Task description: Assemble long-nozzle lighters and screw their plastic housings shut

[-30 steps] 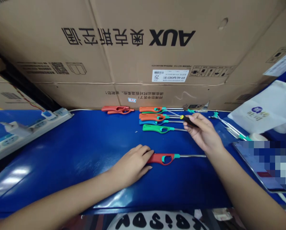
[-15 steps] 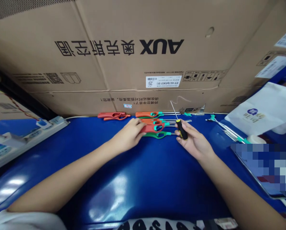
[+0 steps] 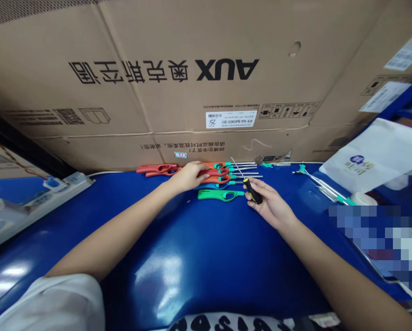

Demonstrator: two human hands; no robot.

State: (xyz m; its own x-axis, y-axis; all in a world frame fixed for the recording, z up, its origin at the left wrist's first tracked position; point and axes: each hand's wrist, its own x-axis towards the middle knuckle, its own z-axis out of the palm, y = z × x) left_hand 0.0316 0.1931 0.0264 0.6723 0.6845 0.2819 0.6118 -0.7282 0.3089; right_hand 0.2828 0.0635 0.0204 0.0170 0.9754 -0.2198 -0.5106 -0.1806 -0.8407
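My left hand (image 3: 189, 176) is closed around the handle of a red gas lighter (image 3: 220, 173), over a row of lighters at the back of the table. Below it lie an orange lighter (image 3: 215, 180) and a blue lighter (image 3: 214, 186), partly covered by my fingers. Nearer to me is a green lighter (image 3: 213, 195) with its nozzle end beside my right fingertips; whether they touch cannot be told. My right hand (image 3: 268, 200) grips a screwdriver (image 3: 253, 191) by its black and yellow handle, shaft tilted up and left. Red lighter bodies (image 3: 157, 169) without visible metal tubes lie to the left.
A large cardboard box (image 3: 178, 105) stands upright behind the blue table (image 3: 199, 257). Power strips (image 3: 40, 202) run along the left. On the right are metal tubes with teal ends (image 3: 325, 186), a white bag (image 3: 371, 156), a white round item (image 3: 363, 199) and a blurred-out device.
My left hand has carried the red lighter back and slightly left onto the row, uncovering the green lighter. My right hand, with the screwdriver, has shifted slightly left and down.
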